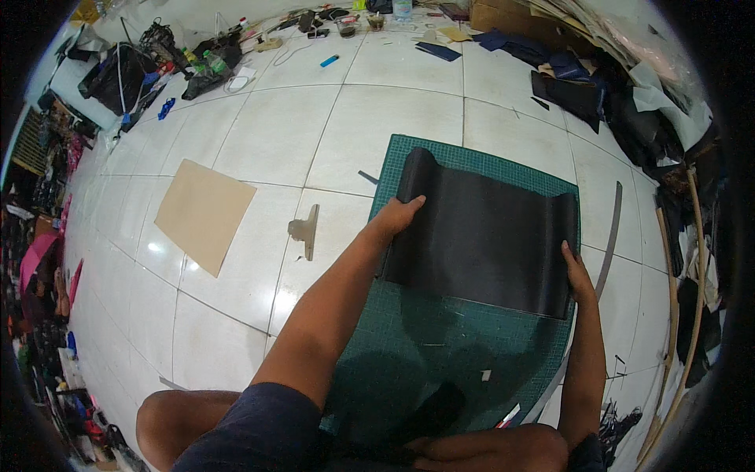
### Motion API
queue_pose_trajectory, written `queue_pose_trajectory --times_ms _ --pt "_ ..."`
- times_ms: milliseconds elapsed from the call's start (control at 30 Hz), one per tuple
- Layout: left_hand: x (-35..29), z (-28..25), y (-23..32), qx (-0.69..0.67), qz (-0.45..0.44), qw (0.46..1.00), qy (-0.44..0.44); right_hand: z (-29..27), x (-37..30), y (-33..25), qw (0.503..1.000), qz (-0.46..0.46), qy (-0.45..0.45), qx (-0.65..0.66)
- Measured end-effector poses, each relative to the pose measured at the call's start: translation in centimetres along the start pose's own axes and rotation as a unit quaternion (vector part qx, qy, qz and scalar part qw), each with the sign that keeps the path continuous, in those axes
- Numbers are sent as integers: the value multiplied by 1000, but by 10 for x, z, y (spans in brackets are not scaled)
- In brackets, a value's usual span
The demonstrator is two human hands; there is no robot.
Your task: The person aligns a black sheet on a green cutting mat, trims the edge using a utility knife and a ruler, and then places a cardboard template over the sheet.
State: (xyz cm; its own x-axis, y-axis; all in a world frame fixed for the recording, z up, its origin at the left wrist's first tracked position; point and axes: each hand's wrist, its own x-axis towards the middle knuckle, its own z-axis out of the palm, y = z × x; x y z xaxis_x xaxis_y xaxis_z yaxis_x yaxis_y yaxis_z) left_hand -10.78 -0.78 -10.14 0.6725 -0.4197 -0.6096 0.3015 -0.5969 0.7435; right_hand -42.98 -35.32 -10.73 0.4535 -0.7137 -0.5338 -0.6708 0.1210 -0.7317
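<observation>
A black sheet, leather-like [480, 236], lies across the far part of a green cutting mat [440, 334] on the floor, its left and right sides curled up into rolls. My left hand [401, 214] grips the left roll, thumb on top and the other fingers hidden beneath or behind it. On the opposite side, my right hand [578, 275] holds the right roll near its front corner, with the thumb showing against the black surface. A cutter knife [510, 415] rests on the mat near my legs, partly hidden. A small pale scrap [486, 376] sits on the mat.
Left of the mat are a metal bulldog clip [307, 232] and a beige board [206, 216] on white tiles. A grey strip [609, 236] and long wooden sticks [694, 275] lie to the right. Dark material scraps [566, 86] and clutter line the far edge.
</observation>
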Motion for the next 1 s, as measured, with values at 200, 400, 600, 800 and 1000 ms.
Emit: queue_pose_trajectory --times_ms 200,400,600,800,1000 --pt "18 -17 -18 14 13 1000 2 31 -38 -40 1000 -10 -20 6" --pt "12 -4 -1 39 -3 999 -24 6 -11 -13 1000 -15 -1 -6" --pt "33 1 -19 -66 17 997 -19 4 -30 -23 982 -104 149 -51" --pt "28 -16 -21 -52 12 997 -58 104 -148 -49 927 -308 -53 -210" --pt "56 -22 -35 -40 11 996 -73 274 -160 31 729 -557 -288 -274"
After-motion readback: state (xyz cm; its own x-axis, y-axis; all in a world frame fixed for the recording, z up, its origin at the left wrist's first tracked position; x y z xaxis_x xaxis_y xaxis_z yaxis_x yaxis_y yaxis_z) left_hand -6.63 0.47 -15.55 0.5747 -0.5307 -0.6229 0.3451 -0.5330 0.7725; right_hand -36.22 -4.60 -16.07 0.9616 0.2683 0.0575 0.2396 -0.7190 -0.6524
